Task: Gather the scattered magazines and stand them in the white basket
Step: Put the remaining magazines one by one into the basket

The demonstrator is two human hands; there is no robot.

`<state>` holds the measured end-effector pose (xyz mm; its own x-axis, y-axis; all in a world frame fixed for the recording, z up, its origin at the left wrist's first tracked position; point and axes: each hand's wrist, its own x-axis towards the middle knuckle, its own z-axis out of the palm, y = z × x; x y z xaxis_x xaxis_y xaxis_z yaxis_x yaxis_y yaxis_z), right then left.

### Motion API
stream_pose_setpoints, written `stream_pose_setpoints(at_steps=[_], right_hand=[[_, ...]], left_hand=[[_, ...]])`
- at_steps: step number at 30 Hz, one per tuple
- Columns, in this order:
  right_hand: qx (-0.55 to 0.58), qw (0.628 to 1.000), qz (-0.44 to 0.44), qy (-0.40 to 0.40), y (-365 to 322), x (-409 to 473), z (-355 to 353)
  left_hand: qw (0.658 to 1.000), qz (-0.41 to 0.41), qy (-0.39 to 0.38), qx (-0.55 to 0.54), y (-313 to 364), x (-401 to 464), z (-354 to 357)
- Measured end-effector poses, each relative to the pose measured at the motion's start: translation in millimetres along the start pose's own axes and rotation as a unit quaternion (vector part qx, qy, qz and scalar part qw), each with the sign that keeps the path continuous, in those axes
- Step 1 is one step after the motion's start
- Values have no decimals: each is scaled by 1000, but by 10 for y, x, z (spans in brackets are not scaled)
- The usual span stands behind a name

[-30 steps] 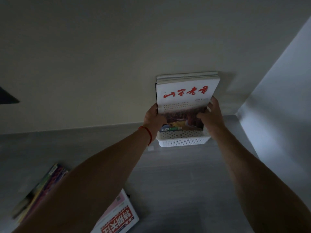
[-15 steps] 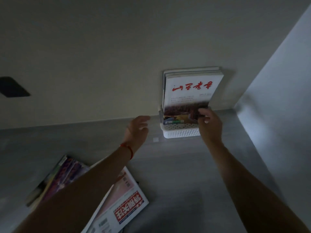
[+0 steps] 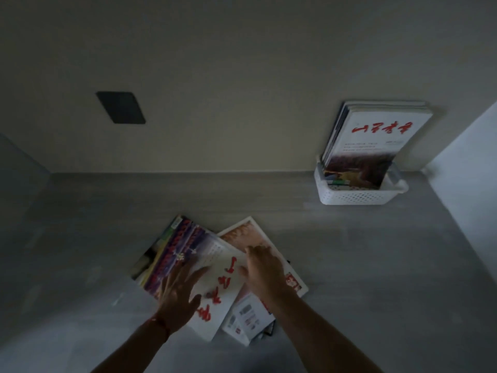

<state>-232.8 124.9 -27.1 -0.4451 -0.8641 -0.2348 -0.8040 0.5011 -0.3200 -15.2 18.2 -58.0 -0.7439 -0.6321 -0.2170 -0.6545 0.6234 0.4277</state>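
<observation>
The white basket (image 3: 355, 196) stands at the back right of the grey surface, against the wall. Several magazines stand in it; the front one (image 3: 376, 141) is white with red characters. A loose pile lies flat near me: a purple-covered magazine (image 3: 174, 249), a white one with red characters (image 3: 220, 294) and an orange-toned one (image 3: 250, 232) under it. My left hand (image 3: 177, 292) rests spread on the pile's left side. Over the white magazine's right part my right hand (image 3: 265, 270) lies with fingers apart. Neither hand grips anything.
A dark rectangular plate (image 3: 121, 107) is set in the back wall at the left. A pale side panel (image 3: 462, 184) bounds the surface on the right, close to the basket. Another side wall (image 3: 18, 179) closes the left.
Both hands have left the magazines standing in the basket and come down onto the loose pile near me. The view has swung left and down.
</observation>
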Motion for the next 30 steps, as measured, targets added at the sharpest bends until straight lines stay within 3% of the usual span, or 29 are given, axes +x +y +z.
stream_pose_setpoints(at_steps=[4, 8, 10, 13, 16, 19, 23, 26, 28, 30], right_hand=[[-40, 997, 59, 24, -294, -89, 275], [84, 993, 38, 69, -412, -121, 250], [197, 977, 19, 78, -495, -149, 127], [309, 948, -40, 64, -583, -195, -216], [296, 947, -113, 52, -592, -215, -639], [304, 942, -119, 75, -558, -264, -993], [410, 893, -67, 171, -246, -294, -1286], [308, 918, -6, 248, 309, -279, -1372], [343, 900, 73, 260, 635, -283, -1361], [421, 876, 95, 216, 860, -271, -1339]], left_hand=[[999, 44, -6, 7, -284, -147, 52], [1000, 27, -12, 5, -286, -157, -40], [997, 42, 50, -48, -265, -82, -200], [981, 108, 160, -4, -206, 171, -585], [973, 177, 142, 44, -43, 372, -1064], [936, 224, 218, 160, 90, 453, -1383], [978, 159, 129, -49, 358, 514, -1586], [961, 168, 200, -94, 586, 545, -1601], [953, 173, 200, -148, 787, 595, -1570], [945, 174, 191, -200, 1011, 692, -1501]])
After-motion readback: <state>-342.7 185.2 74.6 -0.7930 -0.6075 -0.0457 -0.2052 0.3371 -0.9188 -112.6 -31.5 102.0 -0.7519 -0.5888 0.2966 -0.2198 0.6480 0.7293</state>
